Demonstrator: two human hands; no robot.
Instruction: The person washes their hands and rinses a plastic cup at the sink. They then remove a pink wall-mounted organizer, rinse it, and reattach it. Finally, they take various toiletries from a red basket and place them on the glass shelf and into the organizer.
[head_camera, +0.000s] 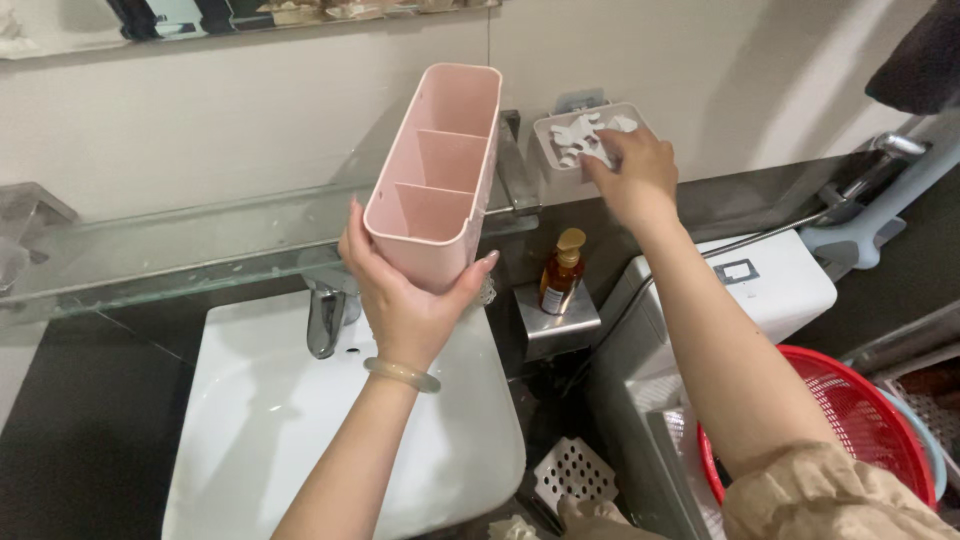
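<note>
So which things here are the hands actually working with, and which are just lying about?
In hand:
- pink three-compartment holder, held up by the left hand
- white wall-mounted tray with white pieces, touched by the right hand

Lying about:
- amber pump bottle
- tap
- white sink
- glass shelf
- red basket

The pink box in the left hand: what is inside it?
The pink box shows three compartments, and all appear empty. The left hand covers its lower end from outside; the compartment bottoms are not fully visible.
</note>
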